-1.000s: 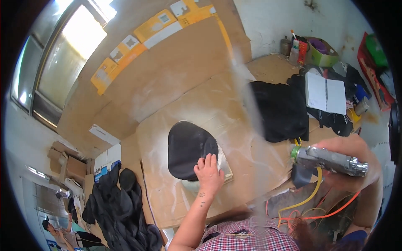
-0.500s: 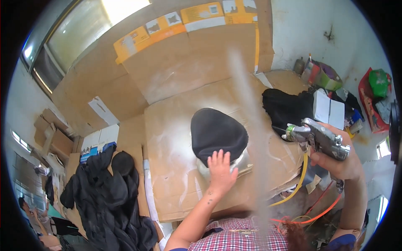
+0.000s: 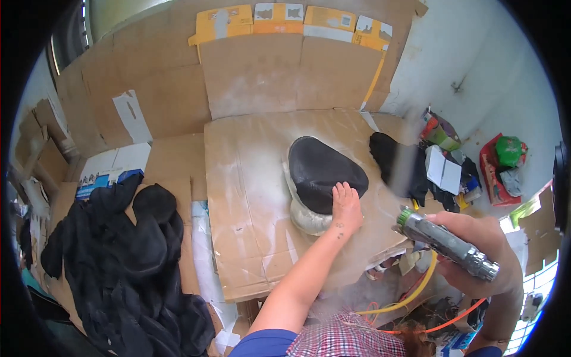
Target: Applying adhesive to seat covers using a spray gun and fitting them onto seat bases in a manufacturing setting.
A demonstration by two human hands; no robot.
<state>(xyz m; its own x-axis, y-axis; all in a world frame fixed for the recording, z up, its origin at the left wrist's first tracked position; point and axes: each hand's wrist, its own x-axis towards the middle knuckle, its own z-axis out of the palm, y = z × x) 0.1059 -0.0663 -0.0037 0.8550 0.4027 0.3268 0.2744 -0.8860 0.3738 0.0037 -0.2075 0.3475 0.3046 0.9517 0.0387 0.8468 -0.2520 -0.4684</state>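
On the cardboard-covered table, a rounded black fabric piece (image 3: 324, 172) lies over a pale, rounded form (image 3: 309, 220) that shows along its left and lower edges. My left hand (image 3: 347, 209) rests on the piece's near right part, fingers stretched out over the fabric. A metal spray gun (image 3: 446, 241) with a green ring near its nozzle is gripped in my right hand (image 3: 485, 229), to the right of the table and pointing left toward the piece. Whitish mist hangs around the gun and the table's near edge.
Dark fabric pieces (image 3: 137, 250) are heaped at left. More black cloth (image 3: 395, 169) and an open notebook (image 3: 443, 169) lie at right. A yellow hose (image 3: 410, 294) and an orange hose (image 3: 458, 318) loop below the gun. Cardboard panels (image 3: 256, 74) stand behind the table.
My view has shifted. My left hand has moved to the right along the black piece, its fingers closer together. The spray gun has turned and sits lower, still in my right hand.
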